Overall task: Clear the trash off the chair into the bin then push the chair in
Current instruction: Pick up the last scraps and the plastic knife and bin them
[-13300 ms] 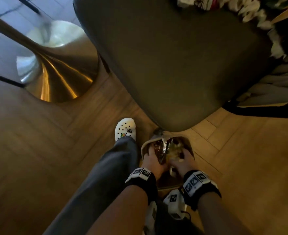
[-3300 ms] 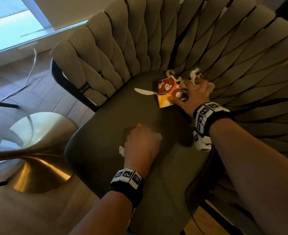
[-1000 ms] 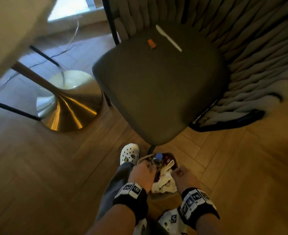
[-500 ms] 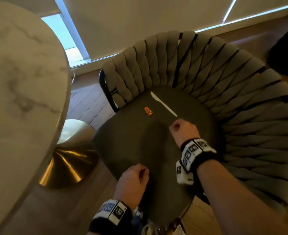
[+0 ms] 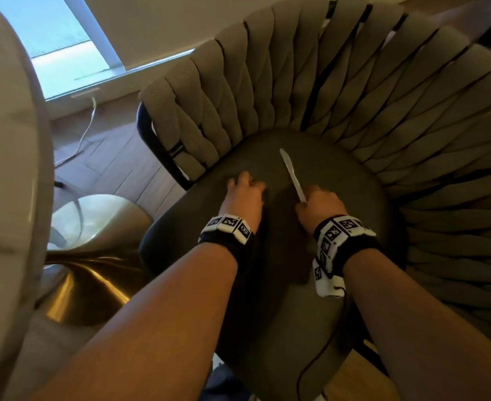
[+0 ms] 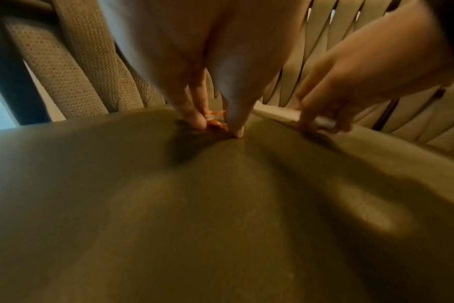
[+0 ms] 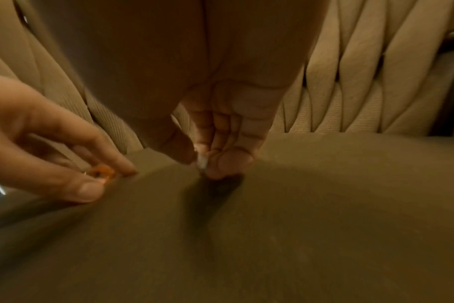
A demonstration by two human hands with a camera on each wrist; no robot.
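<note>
Trash on the chair [image 5: 319, 285] is down to two bits, going by the head view: a white plastic knife [image 5: 292, 173] lying on the seat with its blade toward the woven back, and something under the left hand [image 5: 244, 198] that this view hides; the right hand [image 5: 318, 211] is closed over the knife's near end, fingers curled down, so the knife can be lifted by its handle; the left hand arches with fingertips pressed to the cushion; a marble table [image 5: 4, 169] stands to the left, its brass base [image 5: 93, 256] beside the chair; no bin shows here.

From the left wrist, the left thumb and forefinger pinch a small orange scrap [image 6: 214, 121] right at the seat surface, fingertips denting the fabric, likely because so flat a scrap gives little to catch; to the right, the right hand pinches the knife, whose handle sits just off the cushion.

From the right wrist, the right fingers [image 7: 228, 164] are bunched tight round the knife's end, the thumb closing against them; the left hand, at the left edge, holds the orange scrap between thumb and fingers; both pieces seem taken together, probably to save a trip to the bin; pushing the chair in is not yet done.
</note>
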